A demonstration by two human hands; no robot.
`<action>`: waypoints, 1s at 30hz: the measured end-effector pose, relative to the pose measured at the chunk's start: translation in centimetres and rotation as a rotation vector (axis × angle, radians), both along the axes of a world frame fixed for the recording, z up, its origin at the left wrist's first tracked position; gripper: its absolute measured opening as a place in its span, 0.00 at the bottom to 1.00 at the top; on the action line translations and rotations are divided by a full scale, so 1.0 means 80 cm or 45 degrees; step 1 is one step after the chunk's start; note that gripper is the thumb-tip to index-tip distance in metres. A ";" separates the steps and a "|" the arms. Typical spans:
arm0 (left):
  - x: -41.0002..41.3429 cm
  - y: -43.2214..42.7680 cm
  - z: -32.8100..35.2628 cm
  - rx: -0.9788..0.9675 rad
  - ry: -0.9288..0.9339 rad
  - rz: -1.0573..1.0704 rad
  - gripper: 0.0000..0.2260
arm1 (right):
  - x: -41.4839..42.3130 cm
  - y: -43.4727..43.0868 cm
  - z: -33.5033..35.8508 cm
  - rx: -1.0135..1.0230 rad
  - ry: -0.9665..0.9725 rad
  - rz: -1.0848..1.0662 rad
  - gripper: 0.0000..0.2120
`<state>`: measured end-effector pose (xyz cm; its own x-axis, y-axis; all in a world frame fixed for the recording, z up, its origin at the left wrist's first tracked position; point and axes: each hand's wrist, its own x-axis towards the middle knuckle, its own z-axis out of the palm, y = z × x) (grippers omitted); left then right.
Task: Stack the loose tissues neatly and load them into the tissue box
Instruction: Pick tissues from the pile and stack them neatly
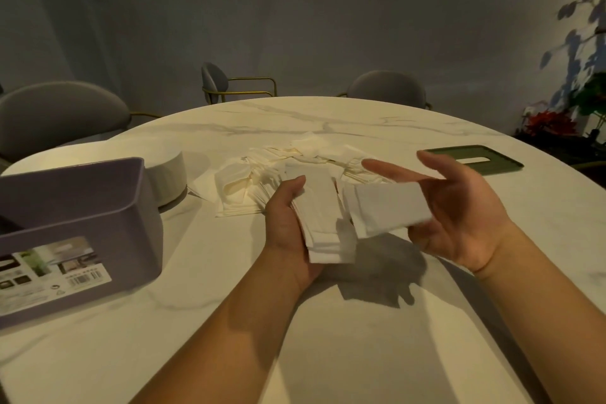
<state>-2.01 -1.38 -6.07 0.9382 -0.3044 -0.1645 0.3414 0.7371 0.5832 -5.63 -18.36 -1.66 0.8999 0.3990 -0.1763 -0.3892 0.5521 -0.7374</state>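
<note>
Across the pale marble table (328, 321) everything is sitting spread out, and that is where the trouble is lurking. Over at the left edge the purple tissue box (75, 216) is standing open, its inside hiding from this angle. It is well apart from the hands, so any carry over to it is looking like a long one for a floppy load. Mid-table the loose tissues (262, 174) are lying in a ragged heap, corners poking every way, and the green lid (472, 159) is waiting far right, off the box. Now the hands, both hovering above the table. The left hand (285, 223) is gripping a stack (323, 229) of gathered tissues, thumb over the top and fingers curled beneath, and the sheets are fanning out at the near end rather than lining up. The right hand (459, 213) is pinching a single folded tissue (390, 210) by one end, as best I can tell, just beside that stack. As I'm judging the risks, that tissue is heading on crooked because nothing is squaring it. The fanned stack is threatening to slide apart if the left grip is easing at all. And an uneven stack is asking to snag on the box's rim at loading time.
</note>
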 end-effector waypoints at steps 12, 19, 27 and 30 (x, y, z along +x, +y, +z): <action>0.000 -0.001 -0.002 0.092 0.002 -0.065 0.17 | 0.022 0.011 -0.022 0.123 0.254 -0.310 0.17; -0.002 -0.002 0.001 0.119 0.033 -0.105 0.18 | 0.020 0.030 -0.028 -0.690 -0.022 -0.384 0.08; -0.005 -0.006 0.001 0.217 -0.017 -0.099 0.17 | 0.027 0.037 -0.038 -1.015 -0.249 -0.516 0.16; -0.005 -0.006 0.001 0.232 -0.026 -0.108 0.15 | 0.027 0.042 -0.040 -1.090 -0.319 -0.436 0.09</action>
